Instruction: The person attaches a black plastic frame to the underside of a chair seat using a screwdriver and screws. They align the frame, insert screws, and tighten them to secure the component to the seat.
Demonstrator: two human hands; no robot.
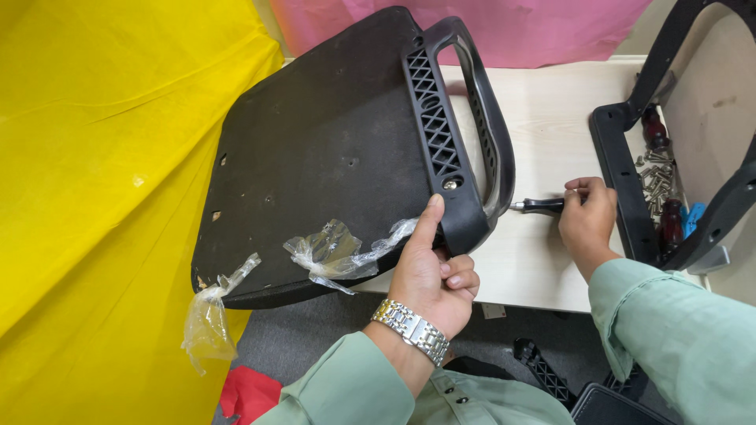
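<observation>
While left hand (431,277) fingers clamp the seat base (331,149), right hand (587,220) grips a screwdriver (539,206) — tip hidden.

Pretty colourful spot. A big yellow cloth (102,197) fills everything well off to the left of the left hand (431,271), creased and brightly lit. A pink cloth (504,24) hangs along the far side, beyond both hands. Under them sits a pale wood-grain bench (551,118), evenly lit with soft shadows. Grey carpet floor (291,334) shows just below the left hand, with something red (248,393) lying on it.
</observation>
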